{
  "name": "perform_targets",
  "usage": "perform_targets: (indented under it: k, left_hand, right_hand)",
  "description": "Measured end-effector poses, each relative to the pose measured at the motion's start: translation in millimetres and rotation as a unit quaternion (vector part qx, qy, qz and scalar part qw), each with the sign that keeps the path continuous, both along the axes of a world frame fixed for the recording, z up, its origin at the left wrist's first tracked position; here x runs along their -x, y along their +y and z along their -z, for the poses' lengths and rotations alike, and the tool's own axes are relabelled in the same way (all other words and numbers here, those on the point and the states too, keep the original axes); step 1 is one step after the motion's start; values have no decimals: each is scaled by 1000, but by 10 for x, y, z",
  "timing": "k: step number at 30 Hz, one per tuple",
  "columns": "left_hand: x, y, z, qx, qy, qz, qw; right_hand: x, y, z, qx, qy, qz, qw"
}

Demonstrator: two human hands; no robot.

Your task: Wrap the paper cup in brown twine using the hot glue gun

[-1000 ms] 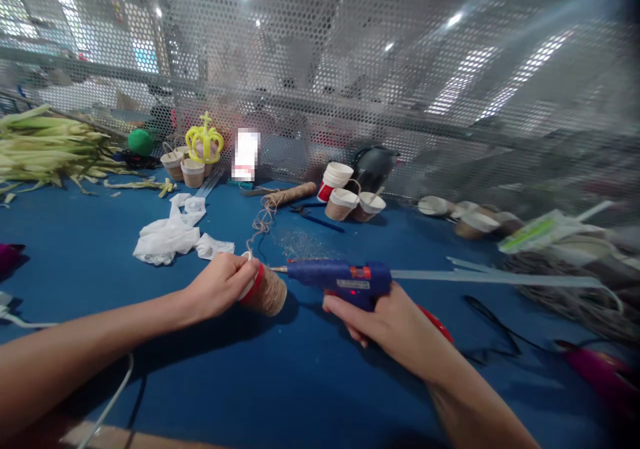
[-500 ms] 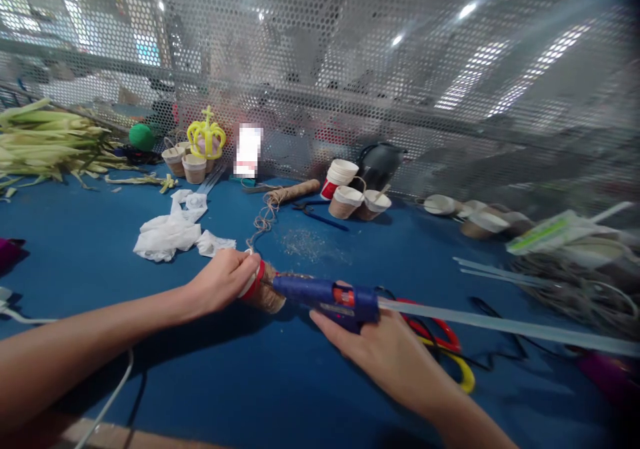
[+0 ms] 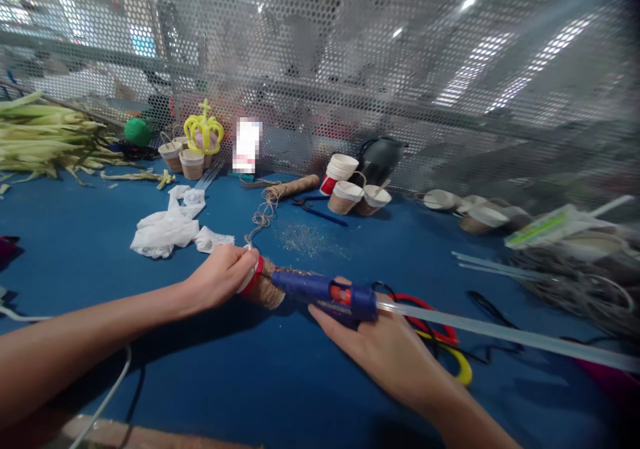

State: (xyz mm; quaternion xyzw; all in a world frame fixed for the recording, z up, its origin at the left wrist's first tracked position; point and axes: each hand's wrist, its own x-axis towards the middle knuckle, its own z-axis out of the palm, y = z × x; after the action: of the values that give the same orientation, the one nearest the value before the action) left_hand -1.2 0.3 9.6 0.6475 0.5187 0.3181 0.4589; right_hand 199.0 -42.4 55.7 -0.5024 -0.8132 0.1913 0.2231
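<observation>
My left hand (image 3: 223,276) is closed on a small paper cup (image 3: 270,290), which lies tilted with its rim toward that hand. Brown twine wraps its lower part, and a red band shows near the rim. In my right hand (image 3: 385,342) is a blue hot glue gun (image 3: 320,290), its nozzle at the cup's side, against or very near the twine. A long clear glue stick (image 3: 465,324) sticks out of the gun's back. From the cup, loose twine (image 3: 263,217) trails to a twine roll (image 3: 299,186) farther back. My right fingers are partly hidden behind the gun.
Blue-handled pliers (image 3: 325,218) lie beside twine-wrapped cups (image 3: 346,198). White crumpled cloth (image 3: 165,229) is at left, corn husks (image 3: 50,136) beyond. Red and yellow scissor-like handles (image 3: 463,366) lie by my right wrist. Spare glue sticks (image 3: 493,269) and a grey cord bundle (image 3: 575,289) are right. Perforated metal stands behind.
The whole view has shifted slightly, so things sit a little higher and more to the left. Both hands keep their hold, with the nozzle still at the cup's side.
</observation>
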Motion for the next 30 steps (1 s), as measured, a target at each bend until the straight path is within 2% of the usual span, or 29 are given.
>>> perform_targets:
  k: [6, 13, 23, 30]
  left_hand:
    - [6, 1, 1, -3, 8, 4, 1000]
    - [5, 3, 11, 0, 7, 7, 1000]
    - [12, -30, 4, -14, 12, 13, 1000]
    - [19, -42, 16, -48, 51, 20, 997]
  right_hand:
    - [-19, -12, 51, -30, -38, -9, 999]
    - [-36, -23, 99, -25, -42, 4, 999]
    - [-19, -16, 41, -26, -43, 9, 999]
    - [-53, -18, 20, -57, -94, -23, 994]
